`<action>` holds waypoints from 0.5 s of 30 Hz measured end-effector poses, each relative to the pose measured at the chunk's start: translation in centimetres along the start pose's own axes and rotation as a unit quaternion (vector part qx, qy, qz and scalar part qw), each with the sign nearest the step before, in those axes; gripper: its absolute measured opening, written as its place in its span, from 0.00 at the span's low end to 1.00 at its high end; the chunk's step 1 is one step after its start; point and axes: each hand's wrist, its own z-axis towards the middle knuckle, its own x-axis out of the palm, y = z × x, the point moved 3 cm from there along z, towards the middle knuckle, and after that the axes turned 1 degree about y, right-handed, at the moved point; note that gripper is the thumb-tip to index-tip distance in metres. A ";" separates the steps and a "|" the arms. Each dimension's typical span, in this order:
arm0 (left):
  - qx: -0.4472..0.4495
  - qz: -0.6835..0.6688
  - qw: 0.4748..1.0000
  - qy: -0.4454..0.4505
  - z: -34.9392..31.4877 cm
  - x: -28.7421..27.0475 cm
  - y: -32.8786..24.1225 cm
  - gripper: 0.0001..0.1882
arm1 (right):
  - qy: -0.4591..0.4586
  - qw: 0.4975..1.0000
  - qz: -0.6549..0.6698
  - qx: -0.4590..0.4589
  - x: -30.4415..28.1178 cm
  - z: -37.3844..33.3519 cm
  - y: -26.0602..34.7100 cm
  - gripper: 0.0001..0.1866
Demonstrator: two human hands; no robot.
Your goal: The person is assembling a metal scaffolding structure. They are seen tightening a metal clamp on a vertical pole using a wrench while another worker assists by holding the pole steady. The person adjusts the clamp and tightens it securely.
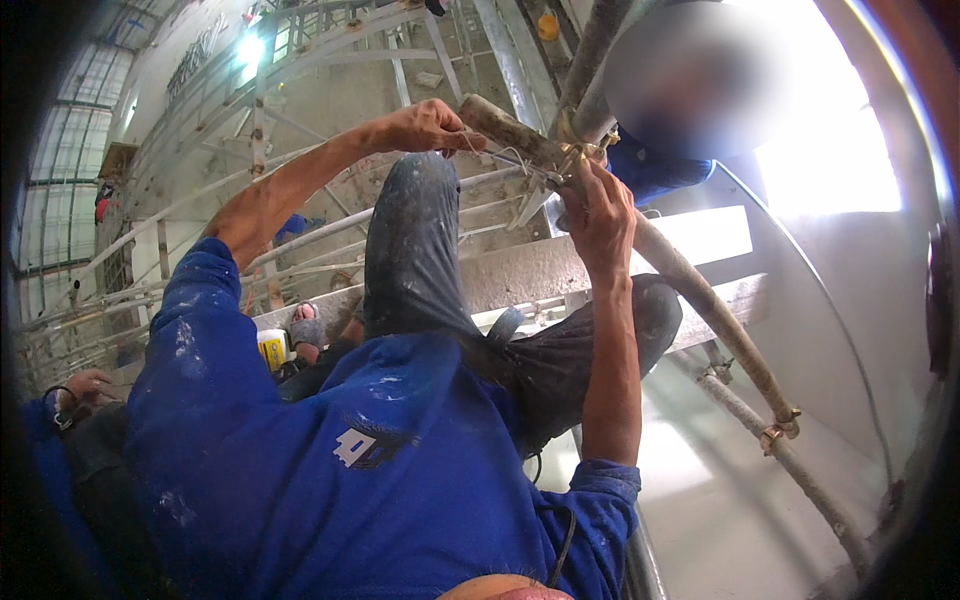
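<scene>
My left hand [428,128] is closed in a pinch on a thin pale cord [508,153], beside the free end of a short scaffold tube [510,130]. The cord runs right, toward a brass-coloured scaffold clamp [592,150] where several tubes meet. At that joint my right hand [605,215] has its thumb and fingers closed together, close against the clamp. Whatever lies between those fingers is too small and partly hidden to make out. A long scaffold tube [690,275] slopes down to the right past my right wrist.
Planks [520,270] cross beneath my bent legs. A person in blue [655,170] is just beyond the joint; another person's hand [88,388] shows at the far left. A white and yellow container [272,348] stands beside a foot. Scaffold rails [320,235] drop away to the left, above a lower floor.
</scene>
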 end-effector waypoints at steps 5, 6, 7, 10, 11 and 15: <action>-0.030 0.027 0.999 0.031 0.1 -0.9 -0.3 0.32 | 0.053 0.995 0.053 0.061 -1.5 1.8 -0.1 0.36; -0.043 0.021 0.998 0.039 0.1 -0.6 -0.7 0.33 | 0.065 0.990 0.051 0.117 -1.6 2.4 0.2 0.38; -0.044 0.032 0.996 0.068 0.2 -0.8 -1.3 0.32 | 0.077 0.981 0.049 0.171 -1.6 3.1 0.7 0.40; -0.140 0.047 0.983 0.112 0.9 -1.7 -1.1 0.32 | 0.081 0.973 0.023 0.216 0.0 3.9 1.2 0.47; -0.117 0.073 0.986 0.098 0.5 -2.0 -1.1 0.32 | 0.068 0.975 0.026 0.211 0.5 4.1 1.8 0.47; -0.068 0.178 0.979 0.076 -0.6 -2.8 -5.4 0.32 | 0.121 0.967 0.042 0.221 0.1 4.1 1.1 0.39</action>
